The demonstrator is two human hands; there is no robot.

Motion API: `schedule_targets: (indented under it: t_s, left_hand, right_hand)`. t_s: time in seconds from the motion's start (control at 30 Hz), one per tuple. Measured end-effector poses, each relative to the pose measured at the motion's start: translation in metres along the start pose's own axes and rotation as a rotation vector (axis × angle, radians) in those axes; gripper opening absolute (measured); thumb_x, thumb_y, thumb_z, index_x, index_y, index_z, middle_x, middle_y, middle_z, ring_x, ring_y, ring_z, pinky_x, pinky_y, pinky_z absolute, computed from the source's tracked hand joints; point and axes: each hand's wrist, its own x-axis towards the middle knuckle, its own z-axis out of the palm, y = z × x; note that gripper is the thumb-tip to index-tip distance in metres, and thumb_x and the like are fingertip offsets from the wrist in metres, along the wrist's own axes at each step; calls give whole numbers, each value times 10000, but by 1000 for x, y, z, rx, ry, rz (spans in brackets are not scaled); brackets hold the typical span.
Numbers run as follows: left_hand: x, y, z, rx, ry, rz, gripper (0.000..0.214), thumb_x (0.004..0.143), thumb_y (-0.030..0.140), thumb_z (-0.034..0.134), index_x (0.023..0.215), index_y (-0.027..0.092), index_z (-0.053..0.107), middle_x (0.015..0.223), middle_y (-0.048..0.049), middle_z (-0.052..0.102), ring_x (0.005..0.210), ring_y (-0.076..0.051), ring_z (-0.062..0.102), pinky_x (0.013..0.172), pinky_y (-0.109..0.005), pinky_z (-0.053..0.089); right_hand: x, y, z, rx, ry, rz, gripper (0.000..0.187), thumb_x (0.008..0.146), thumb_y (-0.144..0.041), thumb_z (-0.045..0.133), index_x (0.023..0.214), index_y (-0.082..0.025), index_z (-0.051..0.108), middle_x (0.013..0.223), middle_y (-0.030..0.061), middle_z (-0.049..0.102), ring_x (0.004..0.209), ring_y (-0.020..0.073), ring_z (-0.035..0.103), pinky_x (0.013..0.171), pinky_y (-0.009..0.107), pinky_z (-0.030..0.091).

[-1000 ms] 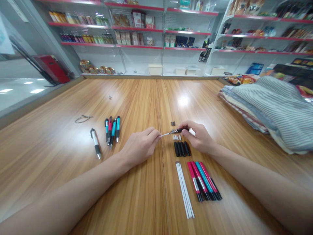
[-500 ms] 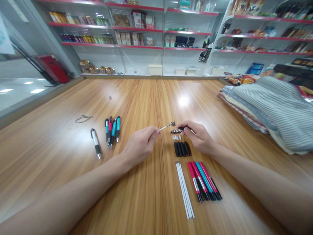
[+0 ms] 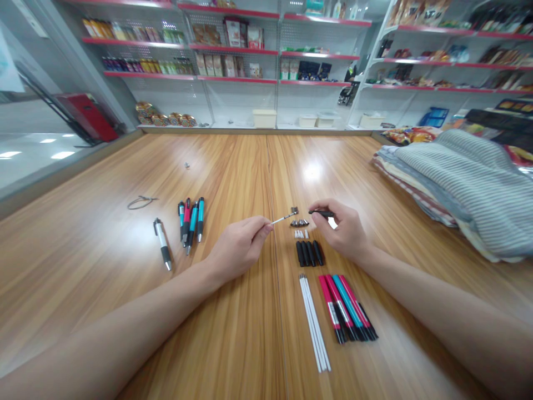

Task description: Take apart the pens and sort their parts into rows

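My left hand (image 3: 241,241) pinches a white pen refill (image 3: 280,220), its tip pointing right and slightly up. To the right, my right hand (image 3: 339,225) holds a black pen grip (image 3: 321,213) between thumb and fingers, apart from the refill. Below the hands lie small metal cone tips (image 3: 300,223), small white plastic pieces (image 3: 301,234) and a row of black grips (image 3: 310,253). Nearer to me are several white refills (image 3: 314,322) and pink and teal pen barrels (image 3: 347,308). Small metal springs (image 3: 294,210) lie behind the refill's tip.
On the left are several teal and pink pens (image 3: 191,222), a white pen (image 3: 162,244) and a grey cord loop (image 3: 142,202). A small metal piece (image 3: 187,165) lies farther back. Folded cloths (image 3: 462,189) occupy the right side; stocked shelves (image 3: 233,50) stand beyond the table (image 3: 225,166).
My right hand has moved slightly right and away from the refill, with the black grip in its fingers. The left hand and refill have barely moved.
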Motion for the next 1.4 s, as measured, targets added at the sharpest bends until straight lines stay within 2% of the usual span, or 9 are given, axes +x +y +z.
schedule_targets:
  t_s: [0.23,0.37,0.5,0.63,0.77,0.97,1.07,1.23,1.4]
  left_hand:
    - [0,0,0,-21,-11,-15,232,990,283,416,934,163,606,778,-25,639,690,-133,583,652,-251,421]
    - [0,-1,0,-29,-11,-16,229,990,280,415,934,164,604,785,-26,640,700,-133,585,663,-252,426]
    - [0,-1,1,-30,1,-10,225,989,280,415,928,171,602,786,-26,643,703,-137,589,665,-257,432]
    - [-1,-1,1,-24,2,-10,215,986,270,424,919,170,602,780,-24,647,694,-130,588,658,-252,432]
    - [-1,-2,1,-22,3,11,224,988,274,412,922,173,601,787,-27,651,708,-137,600,659,-257,439]
    - [0,1,-1,13,-55,41,226,989,268,411,914,166,599,813,-33,655,724,-138,604,646,-254,430]
    - [1,2,-2,26,-90,72,226,990,255,406,911,167,598,839,-35,660,733,-133,603,649,-251,429]
    - [1,1,0,27,-122,126,229,991,252,398,923,171,601,858,-45,660,761,-141,610,669,-257,445]
    - [0,0,1,20,-169,159,236,991,263,392,975,170,608,891,-56,662,813,-152,621,711,-271,474]
  right_hand:
    - [2,8,0,-96,48,153,148,857,-283,605,896,-166,687,744,23,666,637,133,584,598,263,449]
    - [3,14,-1,-235,-2,241,189,848,-327,609,803,-168,702,656,4,647,581,126,568,555,258,399]
    - [3,20,-1,-344,-53,260,226,838,-346,613,729,-172,707,604,0,637,557,132,565,526,258,354]
    - [4,19,-1,-298,-44,258,204,852,-342,604,785,-183,713,666,7,673,597,141,596,565,264,401]
    - [3,15,0,-148,10,201,185,887,-329,576,886,-176,680,781,32,699,683,152,632,637,271,466]
    - [0,4,1,-38,-59,5,272,972,-223,418,1165,-203,609,919,51,655,810,157,626,712,293,488]
    - [0,-4,-2,-71,-85,-85,283,966,-190,397,1162,-206,601,998,74,609,843,169,585,742,319,473]
    - [-1,-12,-3,-80,-249,-253,327,869,-274,612,1187,-205,582,924,58,589,814,180,557,711,314,471]
    - [-2,-12,1,-67,-253,-341,151,909,-262,581,1032,-206,648,825,35,608,743,149,571,674,285,463]
